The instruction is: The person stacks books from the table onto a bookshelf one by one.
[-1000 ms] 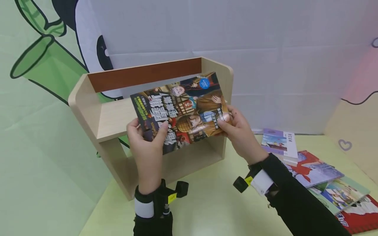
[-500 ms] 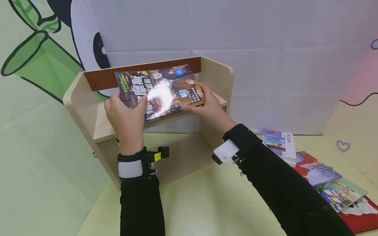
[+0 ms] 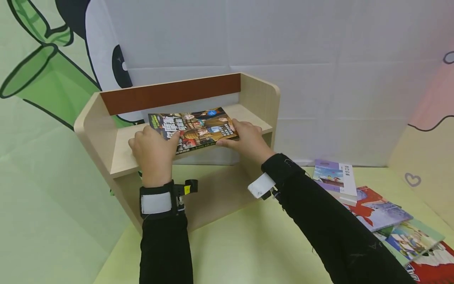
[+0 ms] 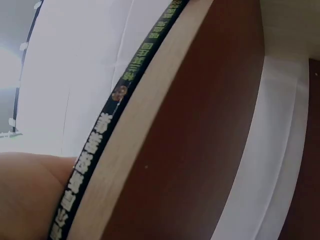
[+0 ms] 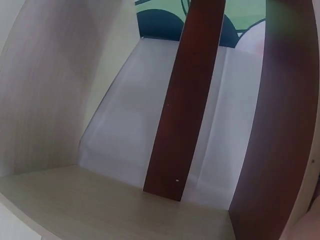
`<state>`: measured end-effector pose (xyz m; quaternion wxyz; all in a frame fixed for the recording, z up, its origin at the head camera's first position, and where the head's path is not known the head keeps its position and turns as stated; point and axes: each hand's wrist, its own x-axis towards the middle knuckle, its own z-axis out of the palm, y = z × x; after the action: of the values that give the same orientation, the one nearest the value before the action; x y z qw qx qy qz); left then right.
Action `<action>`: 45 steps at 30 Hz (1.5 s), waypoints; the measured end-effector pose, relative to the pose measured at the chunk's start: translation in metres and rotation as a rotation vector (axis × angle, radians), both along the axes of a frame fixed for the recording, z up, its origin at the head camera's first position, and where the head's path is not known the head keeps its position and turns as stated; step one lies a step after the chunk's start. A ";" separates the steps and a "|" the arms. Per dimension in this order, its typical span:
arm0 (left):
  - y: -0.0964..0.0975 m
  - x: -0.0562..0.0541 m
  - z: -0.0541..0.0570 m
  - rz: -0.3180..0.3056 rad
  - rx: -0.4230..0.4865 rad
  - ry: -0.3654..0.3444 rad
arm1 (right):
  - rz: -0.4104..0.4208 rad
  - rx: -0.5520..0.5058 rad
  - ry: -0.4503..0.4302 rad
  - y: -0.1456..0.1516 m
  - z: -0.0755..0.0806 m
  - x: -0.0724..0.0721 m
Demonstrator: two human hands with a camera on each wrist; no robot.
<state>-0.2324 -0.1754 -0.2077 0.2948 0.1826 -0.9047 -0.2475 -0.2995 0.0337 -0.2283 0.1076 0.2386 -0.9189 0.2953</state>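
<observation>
A comic-style paperback book (image 3: 198,130) lies flat over the upper board of a small wooden bookshelf (image 3: 260,88), cover up, its spine toward me. My left hand (image 3: 154,154) grips its left end, thumb at the front edge. At the right end, my right hand (image 3: 248,142) holds it between thumb and fingers. In the left wrist view, the dark book spine (image 4: 92,142) runs along the light front edge of the board, with part of my left hand (image 4: 30,195) beside it. The right wrist view mostly looks under the board, and a sliver of hand (image 5: 305,222) shows at its edge.
Several books lie overlapping on the table at right: a purple-and-white book (image 3: 331,175), a red-and-lilac one (image 3: 384,209), a green-edged one (image 3: 413,236) and a red one (image 3: 436,264). A brown back rail (image 3: 173,92) crosses the bookshelf. Printed cloth hangs behind.
Both hands have carried the book forward and left, from in front of the bookshelf to over its upper board, then lowered it there, tilting it flat.
</observation>
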 end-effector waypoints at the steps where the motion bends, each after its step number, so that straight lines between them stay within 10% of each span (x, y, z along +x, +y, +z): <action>1: 0.000 0.001 0.000 -0.008 -0.040 -0.022 | 0.000 0.002 0.000 0.001 0.000 0.000; 8: 0.001 0.004 0.002 -0.037 -0.182 -0.116 | -0.005 0.008 -0.022 0.003 0.004 -0.002; 27: -0.014 0.002 0.002 -0.003 -0.137 -0.145 | 0.018 0.035 -0.009 -0.007 0.007 -0.007; 33: -0.007 0.002 -0.005 -0.040 -0.077 0.038 | 0.079 -0.203 -0.126 0.016 0.007 -0.002; 39: 0.007 0.013 -0.015 -0.109 -0.087 0.367 | 0.081 -0.436 -0.070 0.062 -0.005 0.013; 45: 0.041 0.018 -0.037 -0.367 -0.234 0.752 | -0.017 -0.586 -0.137 0.128 -0.037 0.027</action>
<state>-0.2145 -0.1343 -0.2447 0.5737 -0.1186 -0.7738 -0.2408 -0.2727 0.1619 -0.2652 0.1121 0.1692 -0.8016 0.5624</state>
